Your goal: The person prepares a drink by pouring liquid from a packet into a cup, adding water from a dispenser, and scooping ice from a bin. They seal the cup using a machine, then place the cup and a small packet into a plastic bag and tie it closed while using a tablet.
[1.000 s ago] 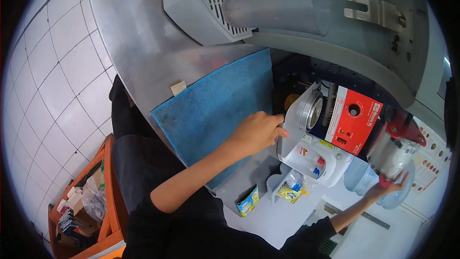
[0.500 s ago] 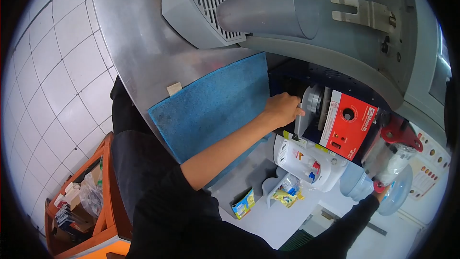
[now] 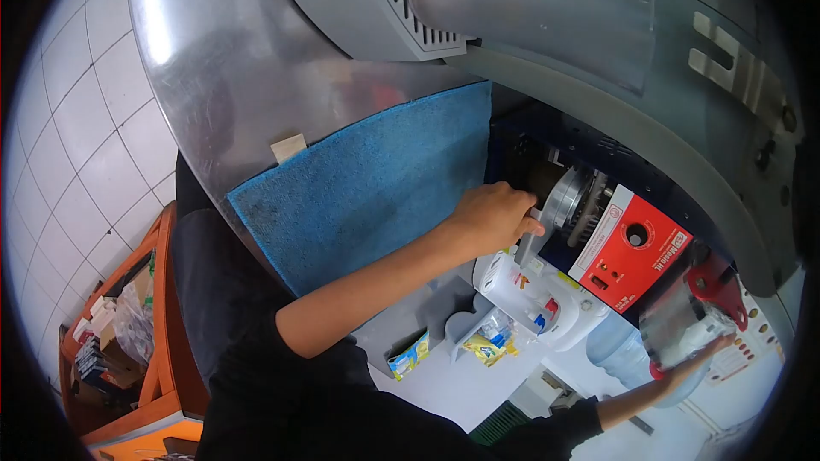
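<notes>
My left hand (image 3: pixel 495 220) is closed on a grey plate-like part (image 3: pixel 530 239), thumb on its edge, beside a round silver metal part (image 3: pixel 564 196) in the dark opening of a machine. The machine's red front panel (image 3: pixel 630 249) carries a black knob. At the right, my right hand (image 3: pixel 696 363) is against a clear container (image 3: pixel 675 324) with red fittings and whitish contents; its fingers are partly hidden behind it. A blue cloth (image 3: pixel 376 179) lies on the metal counter (image 3: pixel 205 77), beside my left forearm.
A grey machine body with a slotted tray (image 3: pixel 423 0) and a translucent cylinder (image 3: pixel 538 13) fills the top. Lower down are a white water dispenser (image 3: pixel 521 294), a blue bottle (image 3: pixel 615 346) and yellow packets (image 3: pixel 487 350). An orange cabinet (image 3: pixel 166 350) stands at lower left.
The view has shifted and come closer to the machine. The grey part under my left hand has turned or moved, exposing more of the round metal part. My right hand has shifted along the clear container.
</notes>
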{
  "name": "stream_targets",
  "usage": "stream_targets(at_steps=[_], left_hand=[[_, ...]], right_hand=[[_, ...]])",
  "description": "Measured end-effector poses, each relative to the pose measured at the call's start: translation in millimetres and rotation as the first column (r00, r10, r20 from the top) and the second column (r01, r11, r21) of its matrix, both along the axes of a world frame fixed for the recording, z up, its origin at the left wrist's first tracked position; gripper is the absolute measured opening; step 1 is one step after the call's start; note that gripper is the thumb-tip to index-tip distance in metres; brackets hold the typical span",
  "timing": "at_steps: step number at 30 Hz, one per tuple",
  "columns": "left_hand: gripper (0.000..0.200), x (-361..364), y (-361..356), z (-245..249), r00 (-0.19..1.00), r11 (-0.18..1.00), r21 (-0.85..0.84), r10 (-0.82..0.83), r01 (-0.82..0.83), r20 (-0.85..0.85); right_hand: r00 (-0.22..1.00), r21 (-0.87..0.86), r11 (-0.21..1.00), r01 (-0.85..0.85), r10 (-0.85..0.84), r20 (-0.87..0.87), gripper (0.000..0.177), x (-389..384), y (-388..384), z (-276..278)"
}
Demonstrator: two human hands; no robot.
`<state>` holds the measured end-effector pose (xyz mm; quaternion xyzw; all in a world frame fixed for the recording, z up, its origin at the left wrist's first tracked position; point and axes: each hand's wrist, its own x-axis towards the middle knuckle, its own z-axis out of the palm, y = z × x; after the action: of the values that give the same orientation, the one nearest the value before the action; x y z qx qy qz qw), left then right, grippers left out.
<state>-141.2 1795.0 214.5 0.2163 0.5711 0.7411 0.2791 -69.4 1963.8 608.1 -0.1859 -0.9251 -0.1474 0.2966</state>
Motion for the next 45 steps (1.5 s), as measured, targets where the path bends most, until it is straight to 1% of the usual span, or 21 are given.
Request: stream_targets(at_steps=[3,13,15,16,17,18,20,21,22,23,24,25,26,33,35,36,39,41,42,44,45], left_hand=[[0.037,0.4,0.6,0.7,1.000,1.000,-0.020,-0.013,0.013,-0.006],[0.037,0.7,6.1,4.7,1.000,0.999,-0.024,-0.021,0.021,-0.016],[0.034,-0.9,15.8,11.9,0.998,0.988,-0.149,0.028,-0.035,-0.051],[0.034,-3.0,22.0,13.1,0.997,0.988,-0.152,0.025,-0.035,-0.069],[0.031,-5.3,32.9,10.3,0.997,0.988,-0.141,0.061,-0.068,-0.053],[0.029,-10.3,40.3,10.1,0.995,0.987,-0.128,0.095,-0.100,-0.044],[0.027,-19.7,49.3,11.0,0.998,0.991,-0.122,0.054,-0.058,-0.043],[0.026,-23.5,52.0,13.7,1.000,0.993,-0.114,0.022,-0.022,-0.002],[0.027,-27.0,54.3,18.0,0.998,0.987,-0.151,-0.038,0.046,0.055],[0.027,-26.5,62.4,16.7,0.999,0.986,-0.159,-0.047,0.050,0.022],[0.028,-24.6,72.5,12.4,1.000,0.971,-0.238,-0.024,0.021,-0.012],[0.030,-27.1,75.6,14.4,0.999,0.950,-0.313,0.000,-0.016,-0.051],[0.031,-33.7,68.2,20.5,0.994,0.960,-0.261,-0.082,0.099,0.076],[0.027,-32.6,70.8,30.3,0.988,0.937,-0.341,-0.024,0.074,0.150],[0.027,-32.0,66.7,34.4,0.986,0.945,-0.310,-0.060,0.106,0.155],[0.028,-35.3,65.8,37.4,0.978,0.955,-0.271,-0.072,0.124,0.193],[0.032,-32.3,66.5,36.3,0.978,0.971,-0.221,-0.042,0.088,0.207],[0.032,-32.5,68.3,31.5,0.980,0.964,-0.241,-0.065,0.110,0.188],[0.033,-34.0,68.1,33.6,0.976,0.963,-0.242,-0.066,0.116,0.206],[0.034,-33.7,65.2,38.9,0.962,0.964,-0.225,-0.081,0.142,0.261],[0.034,-33.7,66.5,41.5,0.958,0.962,-0.235,-0.072,0.140,0.276]], right_hand=[[0.992,0.176,0.982,-0.063,0.043,0.116,0.076,-4.9,0.4,-1.6],[0.998,0.252,0.967,-0.020,0.005,0.059,0.080,-1.7,0.3,-8.3],[0.973,-0.160,0.961,-0.227,0.231,0.004,0.079,0.6,1.8,3.2],[0.980,-0.262,0.945,-0.198,0.196,-0.033,0.080,-2.0,-0.1,14.8],[0.950,-0.490,0.814,-0.312,0.251,-0.187,0.080,-8.3,-4.0,22.3],[0.963,-0.350,0.906,-0.237,0.171,-0.207,0.090,-13.7,7.6,36.9],[0.999,-0.079,0.997,0.004,-0.007,-0.035,0.070,-8.2,89.6,92.4],[0.946,0.326,0.935,-0.137,0.026,0.323,0.060,2.9,164.1,136.8],[0.924,0.460,0.887,0.048,-0.214,0.317,0.056,7.1,197.3,149.2],[0.758,0.536,0.769,0.348,-0.568,0.322,0.055,12.0,231.9,159.7],[0.676,0.687,0.635,0.353,-0.681,0.282,0.057,23.9,284.1,166.1],[0.780,0.753,0.638,0.162,-0.550,0.298,0.059,32.7,304.3,157.0],[0.799,0.580,0.799,0.159,-0.449,0.400,0.054,25.3,292.3,152.2],[0.881,0.368,0.879,0.302,-0.405,0.245,0.025,52.8,107.9,102.8],[0.974,0.197,0.954,0.227,-0.215,-0.076,0.019,89.7,79.3,72.8],[0.967,0.180,0.952,0.246,-0.229,-0.111,0.019,87.5,66.2,62.0],[0.894,0.046,0.989,0.138,-0.105,-0.436,0.017,69.5,48.7,42.1],[0.744,-0.249,0.884,-0.396,0.150,-0.651,0.023,57.9,57.4,44.3],[0.720,-0.242,0.889,-0.390,0.130,-0.682,0.023,58.8,62.5,43.0],[0.404,-0.315,0.378,-0.870,0.182,-0.897,0.028,62.1,73.0,36.8],[0.377,-0.290,0.390,-0.874,0.166,-0.911,0.028,60.5,64.5,29.5]])
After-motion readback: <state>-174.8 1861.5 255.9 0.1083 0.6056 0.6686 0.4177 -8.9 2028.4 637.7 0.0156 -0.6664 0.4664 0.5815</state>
